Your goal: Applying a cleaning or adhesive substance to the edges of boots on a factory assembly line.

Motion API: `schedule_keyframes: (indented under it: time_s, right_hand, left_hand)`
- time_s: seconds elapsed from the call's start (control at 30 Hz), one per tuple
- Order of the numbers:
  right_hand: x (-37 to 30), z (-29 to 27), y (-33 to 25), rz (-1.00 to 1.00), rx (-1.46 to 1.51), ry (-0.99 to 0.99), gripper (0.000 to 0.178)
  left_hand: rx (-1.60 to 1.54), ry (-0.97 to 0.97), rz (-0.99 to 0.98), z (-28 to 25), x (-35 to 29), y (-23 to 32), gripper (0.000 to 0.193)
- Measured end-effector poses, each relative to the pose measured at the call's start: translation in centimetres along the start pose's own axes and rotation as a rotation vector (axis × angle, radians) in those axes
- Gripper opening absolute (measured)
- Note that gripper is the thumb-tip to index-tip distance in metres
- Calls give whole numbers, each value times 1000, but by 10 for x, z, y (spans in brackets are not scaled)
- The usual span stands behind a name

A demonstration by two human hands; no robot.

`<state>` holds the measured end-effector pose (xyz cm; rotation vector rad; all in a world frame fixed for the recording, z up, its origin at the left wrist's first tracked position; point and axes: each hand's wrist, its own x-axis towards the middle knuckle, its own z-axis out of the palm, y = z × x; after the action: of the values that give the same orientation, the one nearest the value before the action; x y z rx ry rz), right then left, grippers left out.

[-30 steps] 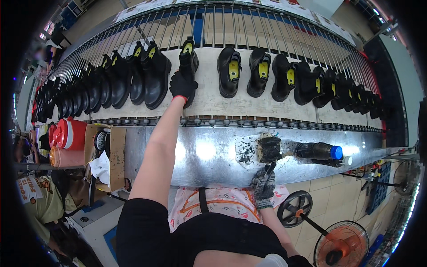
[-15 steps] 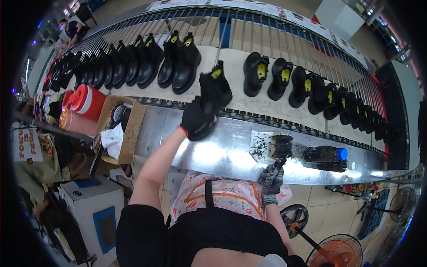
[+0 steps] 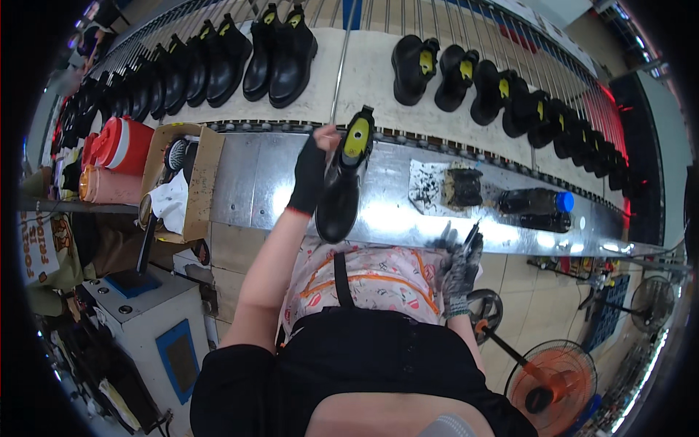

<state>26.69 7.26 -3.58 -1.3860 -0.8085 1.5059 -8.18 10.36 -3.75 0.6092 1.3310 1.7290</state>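
A black ankle boot [image 3: 339, 202] with a yellow-green lining lies over the metal table's front edge, toe toward me. My left hand [image 3: 309, 173], in a black fingerless glove, is closed on the boot's left side near its top opening. Some of its fingers are hidden. Low on the right, my right hand [image 3: 459, 271] wears a stained grey glove and grips a thin dark stick-like tool [image 3: 472, 231]; its tip is too small to make out. Beyond that hand, a blackened block [image 3: 463, 187] rests on a smudged white sheet [image 3: 424, 182].
Black boots [image 3: 293, 62] stand in rows along the pale conveyor belt [image 3: 364, 80], behind a chain at the table's far side. A dark bottle with a blue cap [image 3: 535, 200] lies at right. Leftward are a cardboard box [image 3: 200, 186], a red jug [image 3: 120, 149] and an orange fan [image 3: 551, 379].
The boot has come off the belt's edge toward me and turned, its opening now showing. My right hand has drawn away from the blackened block with the tool. The view has shifted.
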Motion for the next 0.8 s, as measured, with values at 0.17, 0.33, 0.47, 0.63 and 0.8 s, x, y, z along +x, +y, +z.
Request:
schedule_keyframes:
  time_s: [0.17,0.33,0.47,0.63,0.8]
  right_hand:
    - [-1,33,-20,-127,-83,-81,50]
    - [-16,22,-10,-216,-327,-127,56]
    - [-33,37,-43,-89,68,-48,51]
    - [-10,25,-33,-27,-102,-86,52]
    - [-8,13,-31,-146,-106,-66,19]
  left_hand:
    - [-42,-357,-262,32,77,2,58]
    - [-21,-563,-267,42,82,15,76]
    - [-382,-803,33,55,35,70,74]
    - [-436,-806,136,59,5,88,74]
    - [-363,-863,156,56,-4,93,75]
